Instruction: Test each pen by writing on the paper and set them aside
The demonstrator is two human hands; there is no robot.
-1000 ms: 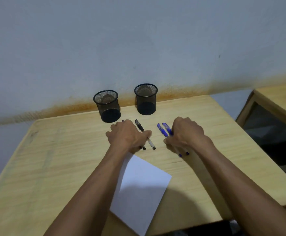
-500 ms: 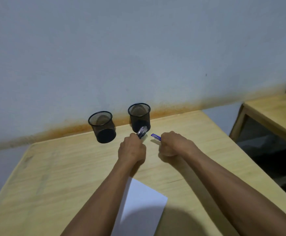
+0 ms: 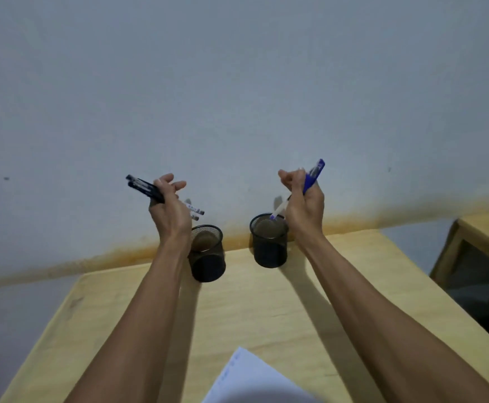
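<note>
Black mesh cups, black pens, blue pens — paper seemingly white.

The left hand grips two black-capped pens above the left black mesh cup. The right hand holds blue-capped pens, tips over the right black mesh cup. Both cups stand along the far edge of the light wooden table; a white paper sheet lies at its near edge.
</note>
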